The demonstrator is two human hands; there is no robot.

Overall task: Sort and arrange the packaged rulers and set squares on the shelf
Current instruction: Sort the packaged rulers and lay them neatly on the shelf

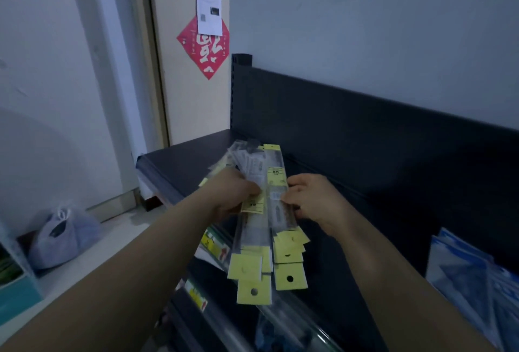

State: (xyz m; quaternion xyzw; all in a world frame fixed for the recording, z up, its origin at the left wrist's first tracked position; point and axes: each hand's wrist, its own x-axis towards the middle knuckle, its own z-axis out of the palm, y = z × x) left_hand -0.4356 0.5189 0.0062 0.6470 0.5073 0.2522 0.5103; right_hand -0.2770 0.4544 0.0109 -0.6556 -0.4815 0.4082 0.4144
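Observation:
A bundle of packaged rulers [262,242] in clear sleeves with yellow hang tabs is held over the dark shelf [182,160]. My left hand [234,194] grips the left part of the bundle near its middle. My right hand [306,200] pinches one ruler pack with a yellow label at the right side of the bundle. The far ends of the packs fan out above the shelf top. Blue and clear packaged set squares [474,278] lean on the shelf at the right.
The shelf's dark back panel [365,138] rises behind the bundle. Price-tag strips [213,247] run along lower shelf edges. A tied plastic bag [63,235] lies on the floor at left, near a teal box [14,276]. A door with a red paper decoration [203,45] stands behind.

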